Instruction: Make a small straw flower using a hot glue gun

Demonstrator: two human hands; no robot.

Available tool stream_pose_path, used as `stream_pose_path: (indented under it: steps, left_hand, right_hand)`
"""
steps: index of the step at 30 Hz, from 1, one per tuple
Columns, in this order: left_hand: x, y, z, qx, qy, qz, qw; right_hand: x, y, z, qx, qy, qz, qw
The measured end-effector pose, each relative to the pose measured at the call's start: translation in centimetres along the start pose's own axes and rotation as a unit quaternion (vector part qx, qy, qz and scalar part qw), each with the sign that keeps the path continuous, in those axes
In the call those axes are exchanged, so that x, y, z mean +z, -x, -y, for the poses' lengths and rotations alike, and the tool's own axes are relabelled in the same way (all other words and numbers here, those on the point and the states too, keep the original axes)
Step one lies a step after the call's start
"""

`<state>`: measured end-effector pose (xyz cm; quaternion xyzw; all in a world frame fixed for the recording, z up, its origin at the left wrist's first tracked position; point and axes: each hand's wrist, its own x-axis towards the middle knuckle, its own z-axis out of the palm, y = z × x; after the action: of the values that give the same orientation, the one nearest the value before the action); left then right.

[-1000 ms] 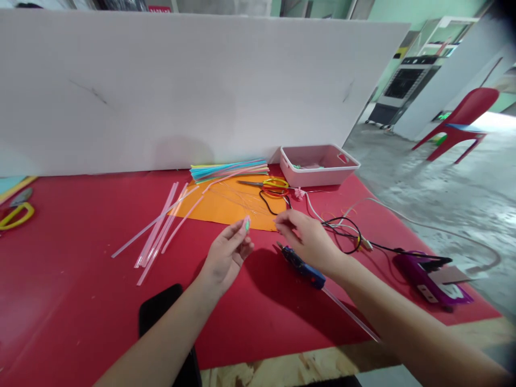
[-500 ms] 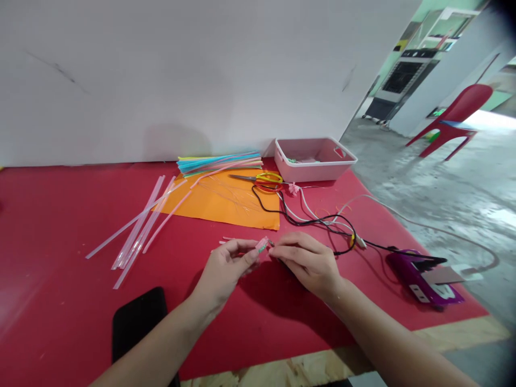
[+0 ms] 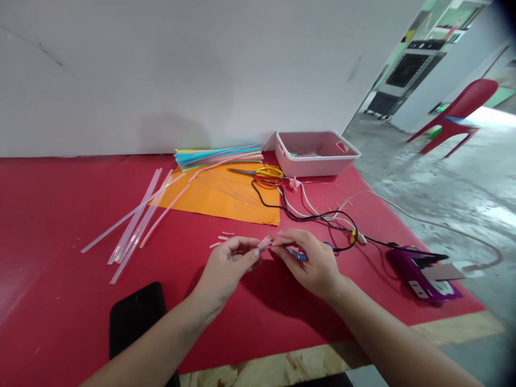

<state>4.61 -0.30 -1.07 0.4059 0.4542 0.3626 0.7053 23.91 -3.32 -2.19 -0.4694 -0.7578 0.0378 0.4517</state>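
Note:
My left hand (image 3: 234, 263) is closed in a pinch on a small pink piece (image 3: 264, 243) above the red table. My right hand (image 3: 308, 260) meets it from the right, thumb and fingertips together at the piece's end. Tucked within the right hand is a slim blue tool (image 3: 297, 254), which comes out behind the fingers and runs into a black cord (image 3: 344, 249). Its working end is hard to make out. Just beyond my left fingers lie several short pink offcuts (image 3: 223, 238).
Clear pinkish strips (image 3: 137, 228) lie left, near a black phone (image 3: 137, 317). Behind are an orange sheet (image 3: 226, 201), pastel fuzzy sticks (image 3: 217, 156), scissors (image 3: 268, 174) and a pink basket (image 3: 318, 167). Cables lead right to a purple power strip (image 3: 423, 279).
My right hand has shifted at the pink piece, its fingers parting so the blue tool now shows. The pink piece has turned slightly in my left fingers. The view has tilted a little.

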Motion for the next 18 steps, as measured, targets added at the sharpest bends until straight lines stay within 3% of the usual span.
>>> stream_pose_path:
  steps: [18]
  left_hand:
    - [0.10, -0.04, 0.05, 0.025, -0.023, 0.020, 0.999]
  right_hand:
    - [-0.01, -0.12, 0.15, -0.028, 0.020, 0.004, 0.999]
